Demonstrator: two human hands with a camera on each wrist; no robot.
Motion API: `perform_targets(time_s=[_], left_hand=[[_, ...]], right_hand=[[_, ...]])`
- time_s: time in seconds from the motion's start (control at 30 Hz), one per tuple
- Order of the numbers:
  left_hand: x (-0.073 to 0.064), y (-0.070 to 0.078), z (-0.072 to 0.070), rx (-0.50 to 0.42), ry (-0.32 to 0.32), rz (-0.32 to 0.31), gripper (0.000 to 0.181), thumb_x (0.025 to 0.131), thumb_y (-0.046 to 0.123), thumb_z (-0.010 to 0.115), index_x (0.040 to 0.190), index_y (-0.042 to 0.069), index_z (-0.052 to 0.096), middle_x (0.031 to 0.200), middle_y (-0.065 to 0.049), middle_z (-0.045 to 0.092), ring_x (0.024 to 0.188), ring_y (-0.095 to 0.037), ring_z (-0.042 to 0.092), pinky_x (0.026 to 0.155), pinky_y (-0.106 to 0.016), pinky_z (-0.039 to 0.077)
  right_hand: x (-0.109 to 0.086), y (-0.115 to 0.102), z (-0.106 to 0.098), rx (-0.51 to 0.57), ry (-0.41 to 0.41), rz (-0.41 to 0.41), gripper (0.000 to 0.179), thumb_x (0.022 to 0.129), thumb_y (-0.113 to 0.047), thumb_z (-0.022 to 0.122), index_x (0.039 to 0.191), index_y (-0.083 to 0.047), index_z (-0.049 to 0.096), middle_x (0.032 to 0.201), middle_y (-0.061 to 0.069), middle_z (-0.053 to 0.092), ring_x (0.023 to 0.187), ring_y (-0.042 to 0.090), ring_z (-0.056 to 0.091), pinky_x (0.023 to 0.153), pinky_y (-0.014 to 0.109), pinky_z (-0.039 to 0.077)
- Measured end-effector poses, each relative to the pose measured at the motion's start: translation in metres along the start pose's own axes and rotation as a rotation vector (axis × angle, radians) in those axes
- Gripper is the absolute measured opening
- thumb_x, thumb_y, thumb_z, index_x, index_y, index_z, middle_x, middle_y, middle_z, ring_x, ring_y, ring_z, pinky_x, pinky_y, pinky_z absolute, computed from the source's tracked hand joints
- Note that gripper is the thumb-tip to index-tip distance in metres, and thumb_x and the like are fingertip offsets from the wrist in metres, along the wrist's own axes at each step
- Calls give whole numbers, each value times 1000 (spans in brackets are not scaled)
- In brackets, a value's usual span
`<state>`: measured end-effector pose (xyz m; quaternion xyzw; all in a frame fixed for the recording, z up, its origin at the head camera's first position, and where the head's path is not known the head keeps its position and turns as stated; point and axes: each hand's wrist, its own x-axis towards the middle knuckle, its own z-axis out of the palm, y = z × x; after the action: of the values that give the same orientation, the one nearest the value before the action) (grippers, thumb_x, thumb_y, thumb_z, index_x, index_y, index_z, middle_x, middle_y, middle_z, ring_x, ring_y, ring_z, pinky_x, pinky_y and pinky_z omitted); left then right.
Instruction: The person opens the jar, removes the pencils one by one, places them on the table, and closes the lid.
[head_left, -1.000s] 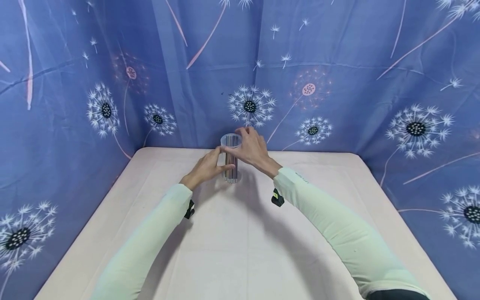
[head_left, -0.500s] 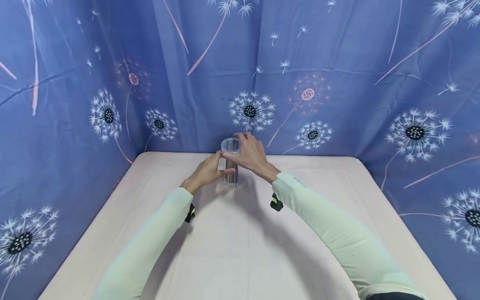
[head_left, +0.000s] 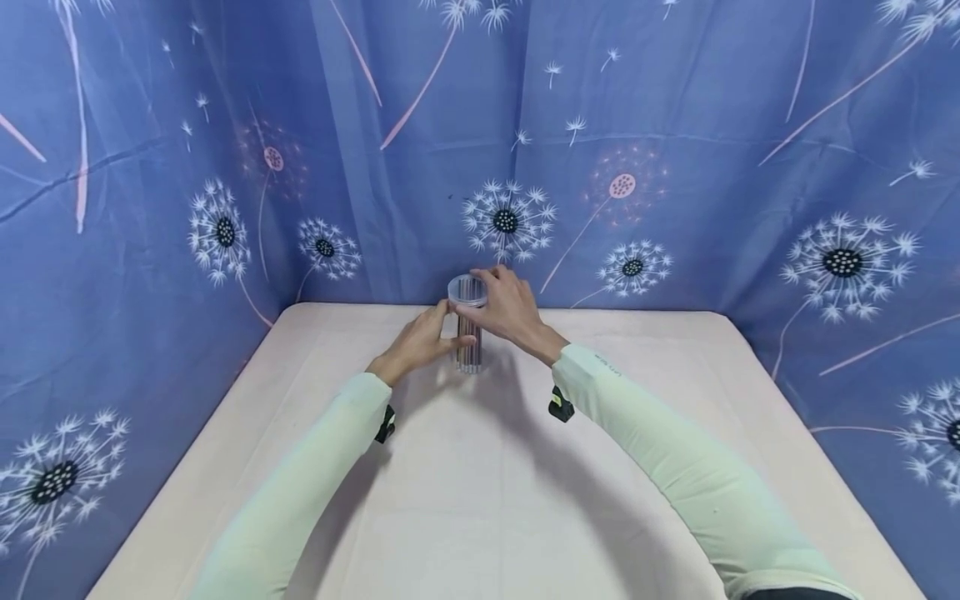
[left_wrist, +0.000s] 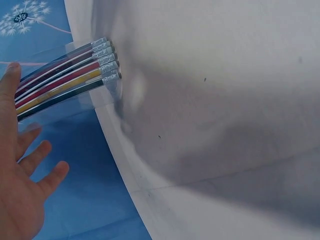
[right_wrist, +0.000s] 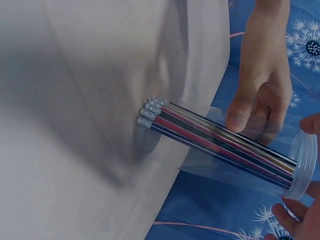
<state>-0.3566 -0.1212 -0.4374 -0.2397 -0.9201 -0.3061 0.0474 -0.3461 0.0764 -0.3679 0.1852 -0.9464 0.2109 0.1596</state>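
Observation:
A clear plastic cylinder stands upright near the back edge of the table. Several striped pencils are inside it, their metal-banded ends at the bottom. My left hand holds the cylinder from the left, thumb across the near side; in the right wrist view its fingers show behind the wall. At the top sits a clear round lid. My right hand grips this lid by its rim, thumb in front and fingers at the back. Only part of that hand shows in the right wrist view.
A pale cloth covers the table. Directly behind the cylinder hangs a blue dandelion-print curtain, which also closes off both sides. Small black wrist cameras are strapped under the pale sleeves.
The head view has shifted slightly. Both hands stay at the cylinder and its lid in nearly the same pose, with no clear movement of either.

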Motion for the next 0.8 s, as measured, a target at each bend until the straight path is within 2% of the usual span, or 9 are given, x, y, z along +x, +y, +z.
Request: perform_targets(time_s=[0.3,0.57,0.8], left_hand=[[5,-1,1,14,-12,9,92,93,60,70,160,10,30,153,-17,52,137,-37,53,111,-52,48],[5,-1,-1,26,-13,4,91,93,61,69,158,9,32,152,-18,52,137,-37,53,112,-52,48],[4,-4,1,28,-3,4,89,93,59,71,156,9,34,151,-17,53,137,-36,53,112,-52,48]], right_hand=[[1,3,-4,16,-15,-26,75,92,-53,72,152,-13,54,137,14,59,118,31,58,106,49,46],[2,3,-6,33,-34,-48,74,94,-51,72,154,-14,51,145,15,55,129,33,54,115,51,41],[2,3,-5,47,-48,-71,72,95,-51,70,154,-15,52,148,15,53,129,33,55,117,51,40]])
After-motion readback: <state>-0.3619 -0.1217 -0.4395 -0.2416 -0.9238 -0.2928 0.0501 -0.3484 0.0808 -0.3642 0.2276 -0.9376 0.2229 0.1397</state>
